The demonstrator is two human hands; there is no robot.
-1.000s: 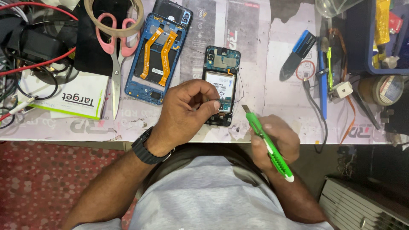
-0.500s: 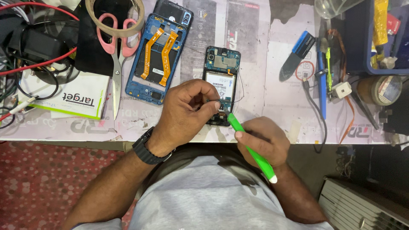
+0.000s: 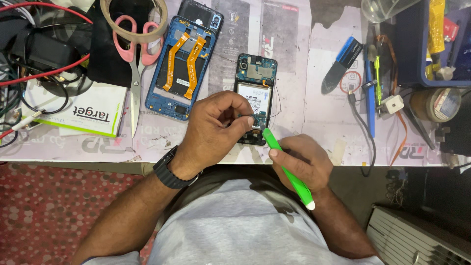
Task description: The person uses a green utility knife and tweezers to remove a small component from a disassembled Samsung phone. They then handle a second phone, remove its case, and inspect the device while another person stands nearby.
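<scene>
- Head view: the opened phone (image 3: 255, 95) lies on the workbench (image 3: 304, 59), just right of the blue phone frame (image 3: 184, 66).
- Our left hand (image 3: 216, 125) covers the phone's lower end, fingertips pinched; on what, we cannot tell.
- Our right hand (image 3: 301, 162) grips the green pry tool (image 3: 287, 167); since a second ago its tip has moved in to the phone's lower right corner.

It was a phone repair workbench. Opened phones (image 3: 255, 93), a bare blue phone frame (image 3: 182, 66), scissors (image 3: 133, 59), tape rolls (image 3: 438, 104) and tangled cables (image 3: 34, 59) covered it.
</scene>
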